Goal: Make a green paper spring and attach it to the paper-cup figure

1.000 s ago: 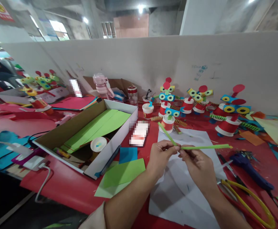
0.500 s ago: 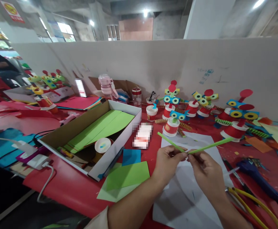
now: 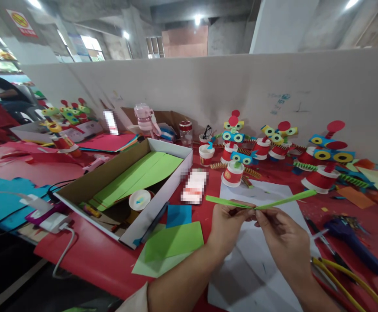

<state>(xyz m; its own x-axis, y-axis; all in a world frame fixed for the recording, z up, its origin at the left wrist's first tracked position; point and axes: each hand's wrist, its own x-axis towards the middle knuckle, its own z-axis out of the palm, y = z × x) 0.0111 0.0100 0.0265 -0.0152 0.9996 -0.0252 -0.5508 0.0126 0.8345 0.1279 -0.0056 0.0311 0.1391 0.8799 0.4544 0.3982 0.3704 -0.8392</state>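
Green paper (image 3: 286,201), both hands (image 3: 226,227) (image 3: 288,245) pinching, close together

The table (image 3: 91,255) is red. On it lie a box (image 3: 170,186), a phone (image 3: 194,187), green paper (image 3: 176,240), white paper (image 3: 250,268) and a glue gun (image 3: 359,245). Cup figures (image 3: 232,174) stand farther back.

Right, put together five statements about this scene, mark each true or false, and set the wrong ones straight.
1. The left hand and right hand both hold narrow green paper. True.
2. The glue gun lies left of the white sheet. False: the glue gun is to the right of it.
3. The box has green sheets and a paper cup inside. True.
4. The blue square is inside the box. False: the blue square lies outside, beside it.
5. A pink bottle stands beyond the box. True.
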